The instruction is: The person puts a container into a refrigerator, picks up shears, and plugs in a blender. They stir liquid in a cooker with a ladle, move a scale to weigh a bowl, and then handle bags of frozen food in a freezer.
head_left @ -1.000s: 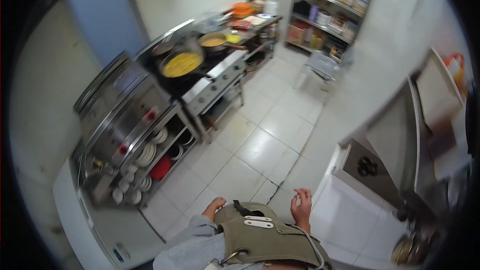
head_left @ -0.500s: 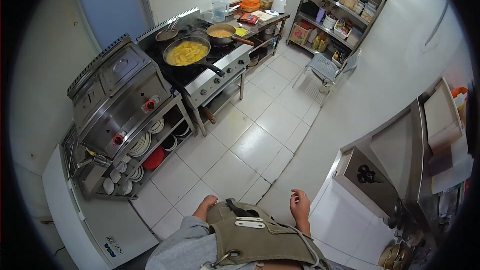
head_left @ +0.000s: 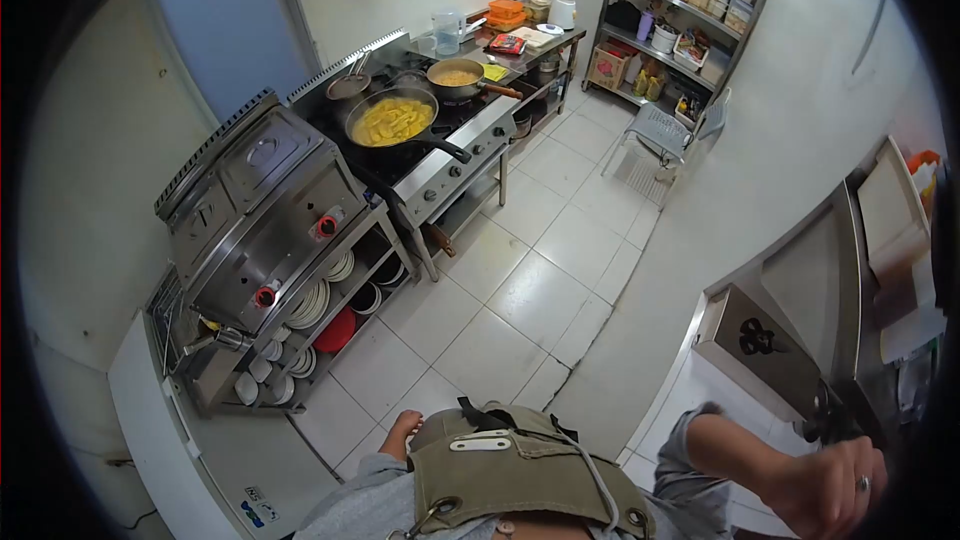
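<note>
Down by my left hip, my left hand point(head_left: 409, 422) hangs beside the olive-green apron point(head_left: 535, 475), its fingers curled in with nothing seen in them. My right hand point(head_left: 835, 488), with a ring on one finger, reaches out at the lower right. Its fingers are bent closed, close to the dark fittings at the front of the steel unit point(head_left: 762, 345); what is in them, if anything, is hidden. Across the floor, a black frying pan point(head_left: 440, 145) of yellow slices sits steaming on the gas stove point(head_left: 455, 180). Behind it stands a wooden-handled pan point(head_left: 457, 79).
A steel food warmer point(head_left: 275, 270) with red knobs stands left of the stove, with stacked plates point(head_left: 310, 305) beneath. A white chest freezer point(head_left: 235, 470) is at the lower left. Ahead are a loaded shelf rack point(head_left: 690, 10), a grey step stool point(head_left: 655, 135) and tiled floor point(head_left: 505, 345).
My right hand has swung from beside my apron out to the lower right and closed. My left hand has dropped slightly, and the whole view has shifted a little.
</note>
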Demonstrator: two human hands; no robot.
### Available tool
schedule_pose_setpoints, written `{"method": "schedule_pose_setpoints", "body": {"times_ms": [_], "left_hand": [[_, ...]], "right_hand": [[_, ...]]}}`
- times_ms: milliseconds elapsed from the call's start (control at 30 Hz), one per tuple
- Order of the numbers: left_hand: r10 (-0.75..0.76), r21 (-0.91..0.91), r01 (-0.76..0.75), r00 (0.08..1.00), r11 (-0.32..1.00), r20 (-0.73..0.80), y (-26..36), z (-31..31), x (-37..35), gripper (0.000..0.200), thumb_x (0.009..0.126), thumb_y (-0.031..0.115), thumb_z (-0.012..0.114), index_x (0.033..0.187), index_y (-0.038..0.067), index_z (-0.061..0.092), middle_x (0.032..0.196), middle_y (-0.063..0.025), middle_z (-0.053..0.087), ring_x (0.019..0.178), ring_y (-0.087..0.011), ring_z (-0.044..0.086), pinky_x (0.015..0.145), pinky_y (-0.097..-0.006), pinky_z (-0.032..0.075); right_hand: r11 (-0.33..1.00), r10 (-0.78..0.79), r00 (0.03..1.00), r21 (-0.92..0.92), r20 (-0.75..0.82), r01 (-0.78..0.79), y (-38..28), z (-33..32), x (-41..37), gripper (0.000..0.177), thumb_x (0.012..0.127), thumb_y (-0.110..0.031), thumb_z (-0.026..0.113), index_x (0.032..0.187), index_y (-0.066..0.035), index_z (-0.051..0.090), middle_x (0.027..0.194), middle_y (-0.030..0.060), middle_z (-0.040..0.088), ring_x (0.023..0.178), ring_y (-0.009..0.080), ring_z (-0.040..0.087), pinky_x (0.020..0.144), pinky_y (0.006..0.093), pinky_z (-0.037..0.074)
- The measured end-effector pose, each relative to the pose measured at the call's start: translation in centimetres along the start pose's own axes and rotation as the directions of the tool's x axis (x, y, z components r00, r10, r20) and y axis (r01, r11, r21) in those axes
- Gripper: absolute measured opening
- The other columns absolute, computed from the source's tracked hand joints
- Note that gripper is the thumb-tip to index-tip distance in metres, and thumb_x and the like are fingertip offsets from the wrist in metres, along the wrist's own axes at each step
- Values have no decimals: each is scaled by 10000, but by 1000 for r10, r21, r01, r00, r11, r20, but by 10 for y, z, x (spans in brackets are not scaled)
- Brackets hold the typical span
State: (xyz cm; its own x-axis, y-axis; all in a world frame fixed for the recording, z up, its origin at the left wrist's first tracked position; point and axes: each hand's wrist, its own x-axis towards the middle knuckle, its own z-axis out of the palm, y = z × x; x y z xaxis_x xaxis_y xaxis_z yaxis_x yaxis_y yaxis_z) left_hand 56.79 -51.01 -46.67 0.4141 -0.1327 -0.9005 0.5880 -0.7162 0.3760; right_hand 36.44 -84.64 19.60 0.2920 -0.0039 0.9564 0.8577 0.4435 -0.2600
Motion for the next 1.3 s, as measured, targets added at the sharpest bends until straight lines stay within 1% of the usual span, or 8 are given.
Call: {"method": "schedule_pose_setpoints", "body": {"times_ms": [267,333,367,767,933,1067,1133,1300], "left_hand": [[66,14,-67,997,998,47,3,11,-3,270,791,248,499,1002,90,553,885,-55,582,735,-173,543,613,-349,429],[76,49,-79,995,996,71,4,13,-3,267,783,245,502,991,86,557,871,-54,579,733,-175,543,602,-345,433],[76,53,-80,995,995,72,3,13,-4,267,783,245,502,991,86,557,871,-54,579,733,-175,543,602,-345,433],[52,8,-52,997,999,60,-17,23,-15,283,770,253,503,973,68,573,857,-76,589,713,-182,548,582,-349,434],[342,399,-402,915,824,215,-35,29,21,249,746,254,516,863,56,612,748,-72,587,637,-182,531,533,-339,423],[294,365,-348,936,863,196,-33,28,14,251,750,256,517,869,55,610,735,-64,578,617,-178,516,532,-338,419],[171,158,-184,981,970,96,-31,31,9,252,754,254,519,876,53,608,739,-57,574,610,-179,508,524,-339,415],[185,207,-206,976,957,113,-25,33,4,263,760,251,522,913,50,597,771,-59,570,646,-183,510,525,-345,419]], "right_hand": [[892,449,893,47,30,-450,-35,42,43,315,791,-18,547,493,-63,459,490,6,430,458,87,465,587,225,407],[783,608,791,-115,-59,-611,-37,59,55,306,790,8,522,495,-48,465,493,14,434,459,90,468,585,223,411],[766,638,746,-59,191,-640,-39,46,61,289,779,26,517,507,-60,472,489,21,435,457,96,468,595,212,412],[741,668,735,-197,117,-642,-52,81,55,274,762,34,512,514,-74,473,497,24,445,461,95,470,574,204,409],[747,660,743,-210,110,-631,-33,72,51,240,788,7,490,559,-65,503,563,27,497,513,90,500,568,196,417],[761,638,761,-249,116,-599,-38,79,51,204,795,3,489,602,-57,509,611,31,511,552,96,510,595,207,423],[769,622,774,-275,119,-576,-42,83,52,185,799,1,488,623,-53,512,635,33,517,572,99,516,608,213,426],[822,512,843,-382,166,-423,-43,92,52,141,809,-4,486,677,-43,519,696,38,533,621,106,528,641,228,434]]}}
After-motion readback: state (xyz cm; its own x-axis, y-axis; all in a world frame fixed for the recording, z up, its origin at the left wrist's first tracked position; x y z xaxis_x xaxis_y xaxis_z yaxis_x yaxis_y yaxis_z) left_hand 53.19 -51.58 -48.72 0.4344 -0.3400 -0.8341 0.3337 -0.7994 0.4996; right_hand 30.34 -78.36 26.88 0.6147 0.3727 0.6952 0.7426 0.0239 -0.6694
